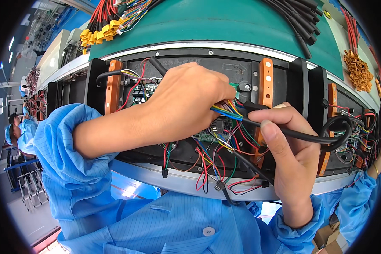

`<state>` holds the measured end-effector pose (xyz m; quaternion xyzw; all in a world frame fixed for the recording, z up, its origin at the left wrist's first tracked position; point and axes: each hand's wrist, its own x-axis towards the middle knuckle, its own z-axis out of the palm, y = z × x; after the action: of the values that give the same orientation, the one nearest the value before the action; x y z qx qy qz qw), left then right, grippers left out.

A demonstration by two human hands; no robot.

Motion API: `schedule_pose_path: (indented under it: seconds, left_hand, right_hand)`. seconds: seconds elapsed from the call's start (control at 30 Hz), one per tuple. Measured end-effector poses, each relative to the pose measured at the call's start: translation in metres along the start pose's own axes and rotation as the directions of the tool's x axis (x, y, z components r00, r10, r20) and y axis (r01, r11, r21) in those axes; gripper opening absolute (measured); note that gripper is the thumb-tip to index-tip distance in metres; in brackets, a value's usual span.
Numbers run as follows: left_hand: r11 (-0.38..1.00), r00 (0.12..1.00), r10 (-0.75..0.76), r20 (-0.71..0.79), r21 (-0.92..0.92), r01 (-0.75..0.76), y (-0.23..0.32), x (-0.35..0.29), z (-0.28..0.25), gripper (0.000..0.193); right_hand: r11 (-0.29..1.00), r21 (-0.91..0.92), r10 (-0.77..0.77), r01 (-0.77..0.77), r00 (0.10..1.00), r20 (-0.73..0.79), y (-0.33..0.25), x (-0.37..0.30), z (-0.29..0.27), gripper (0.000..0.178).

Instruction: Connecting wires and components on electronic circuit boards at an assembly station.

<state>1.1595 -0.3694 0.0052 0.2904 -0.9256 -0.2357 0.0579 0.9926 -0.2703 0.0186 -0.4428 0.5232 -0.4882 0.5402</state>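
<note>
My left hand (194,97) is closed above a green circuit board (205,136), its fingertips partly hidden beneath it. From its fingers runs a bundle of coloured wires (226,112), blue, yellow and green among them. These wires come out of a black cable (302,135), which my right hand (294,146) pinches between thumb and fingers near its sheath end. To the right the cable bends into a loop. The board sits in a black tray (237,67) between two orange strips (265,80). Loose thin wires with a small black plug (219,185) hang over the tray's near edge.
Beyond the tray lies a green mat (224,23), with yellow connectors (99,36) on wires and thick black cables (302,27). More yellow connectors (357,70) lie at far right. A co-worker's sleeve (357,192) is close on the right; another person (23,127) is at left.
</note>
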Motion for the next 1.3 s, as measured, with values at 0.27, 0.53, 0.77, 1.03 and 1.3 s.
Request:
schedule_pose_path:
  seconds: [0.27, 0.53, 0.77, 1.03, 1.3]
  left_hand:
    - [0.979, 0.993, 0.097, -0.065, 0.188, -0.084, 0.008, -0.001, 0.005, 0.004]
    - [0.94, 0.952, 0.235, -0.197, 0.294, -0.171, 0.007, -0.001, 0.011, 0.006]
    - [0.948, 0.955, 0.246, -0.164, 0.248, -0.202, 0.005, -0.003, 0.011, 0.008]
    - [0.951, 0.955, 0.215, -0.204, 0.268, -0.156, 0.009, 0.002, 0.018, 0.009]
    - [0.979, 0.975, 0.169, -0.142, 0.134, -0.151, 0.002, 0.001, 0.013, 0.009]
  right_hand:
    - [0.987, -0.105, -0.126, 0.125, 0.992, 0.001, 0.009, -0.007, -0.004, 0.016]
    - [0.853, -0.476, -0.215, 0.215, 0.975, 0.055, 0.007, -0.03, 0.001, 0.021]
    - [0.659, -0.677, -0.256, 0.326, 0.945, 0.206, 0.01, -0.033, -0.002, 0.025]
    - [0.653, -0.698, -0.188, 0.295, 0.955, 0.228, 0.008, -0.033, -0.005, 0.027]
    - [0.56, -0.759, -0.282, 0.334, 0.937, 0.205, 0.014, -0.032, 0.001, 0.029]
